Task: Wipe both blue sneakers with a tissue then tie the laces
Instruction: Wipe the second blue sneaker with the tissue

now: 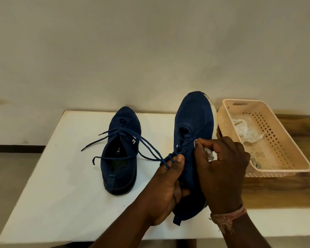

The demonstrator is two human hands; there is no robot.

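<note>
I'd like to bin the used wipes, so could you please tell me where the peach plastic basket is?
In the head view, the peach perforated plastic basket sits at the right on the wooden surface, beside the held blue sneaker.

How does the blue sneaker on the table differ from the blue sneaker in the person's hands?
The left blue mesh sneaker stands flat on the white table, untouched; the right blue mesh sneaker is lifted, toe up, gripped by the left hand. Only the right sneaker has a white tissue against it, held by the right hand. Both have untied laces.

two blue sneakers, one basket, one white table, two hands.
</note>
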